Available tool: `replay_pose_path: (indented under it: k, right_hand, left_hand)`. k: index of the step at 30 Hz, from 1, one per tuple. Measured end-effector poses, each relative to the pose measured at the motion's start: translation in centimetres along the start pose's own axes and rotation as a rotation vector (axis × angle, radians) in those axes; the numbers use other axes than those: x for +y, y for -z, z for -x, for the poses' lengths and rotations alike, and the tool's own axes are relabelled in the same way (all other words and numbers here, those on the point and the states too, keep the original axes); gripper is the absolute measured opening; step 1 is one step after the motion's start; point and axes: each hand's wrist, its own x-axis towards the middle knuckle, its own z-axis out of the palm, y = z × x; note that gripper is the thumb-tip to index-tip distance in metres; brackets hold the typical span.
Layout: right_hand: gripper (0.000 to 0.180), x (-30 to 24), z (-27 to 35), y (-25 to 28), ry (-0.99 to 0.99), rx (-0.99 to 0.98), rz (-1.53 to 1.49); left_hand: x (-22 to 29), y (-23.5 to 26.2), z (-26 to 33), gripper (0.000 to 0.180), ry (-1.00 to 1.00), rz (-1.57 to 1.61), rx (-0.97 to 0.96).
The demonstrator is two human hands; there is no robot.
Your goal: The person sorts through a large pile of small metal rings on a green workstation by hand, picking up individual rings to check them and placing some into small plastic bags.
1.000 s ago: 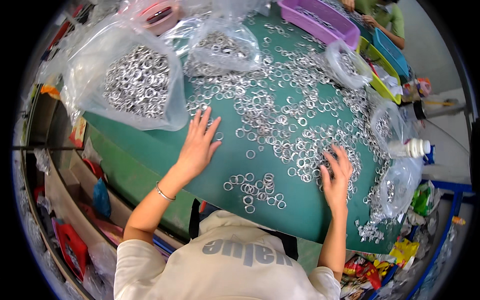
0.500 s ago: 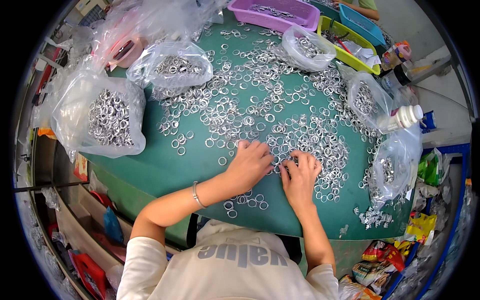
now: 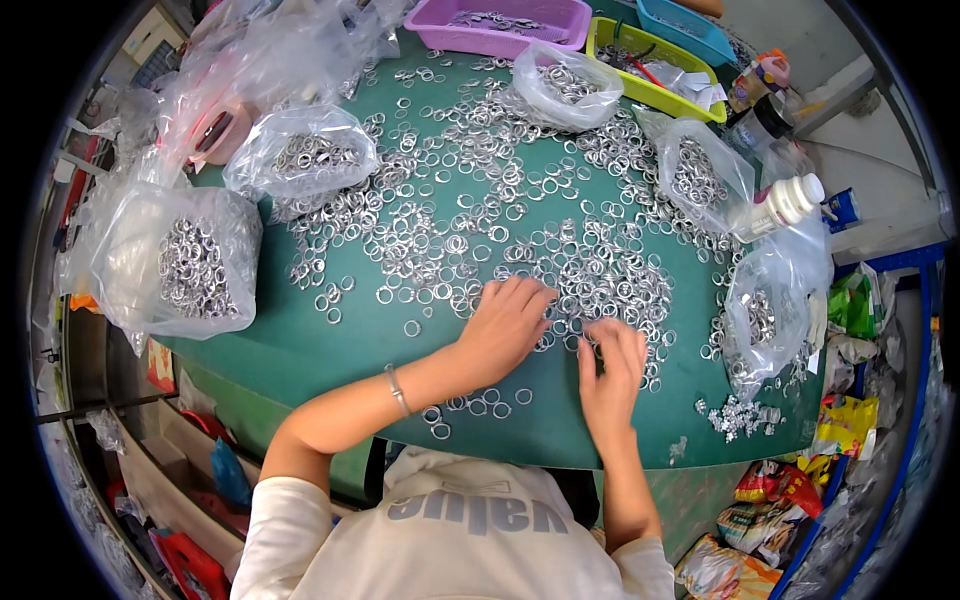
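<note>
Many small silver metal rings [image 3: 470, 215] lie scattered over a green table [image 3: 300, 345]. My left hand [image 3: 505, 325] rests palm down on the rings near the table's middle, fingers spread and pointing right. My right hand [image 3: 612, 368] lies beside it, fingers bent onto the ring heap [image 3: 610, 280]. Both hands touch rings; whether either pinches one is hidden. A thin bracelet [image 3: 397, 388] circles my left wrist. A few rings [image 3: 480, 405] lie under my left forearm.
Clear plastic bags of rings stand around: a large one [image 3: 190, 265] at left, another [image 3: 310, 155] behind it, others [image 3: 565, 80] [image 3: 705, 170] [image 3: 760, 310] at back and right. Purple [image 3: 500, 20], yellow [image 3: 650, 65] and blue [image 3: 690, 25] trays line the far edge. A white bottle [image 3: 785, 200] lies right.
My hands came together from wide apart to the ring heap in the table's middle. The view shifted, so the table now sits lower and more centred.
</note>
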Motion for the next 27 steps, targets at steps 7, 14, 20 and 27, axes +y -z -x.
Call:
replay_pose_path:
  k: [7,14,20,27]
  right_hand:
    - [0.052,1.4,2.4,0.5,-0.02,-0.197,0.294]
    - [0.057,3.0,4.8,1.5,-0.123,-0.089,0.232]
    - [0.061,2.6,2.7,-1.6,-0.113,-0.128,0.229]
    - [0.057,0.7,0.3,-3.3,0.144,-0.282,0.169]
  left_hand:
    - [-1.9,-2.1,-3.2,0.017,-0.037,-0.139,0.022]
    - [-3.1,-0.4,-3.8,0.02,0.079,-0.071,0.071]
    - [0.5,-0.3,-2.9,0.038,-0.294,0.022,-0.172]
    - [-2.0,-0.2,-1.3,0.038,-0.076,-0.327,-0.218]
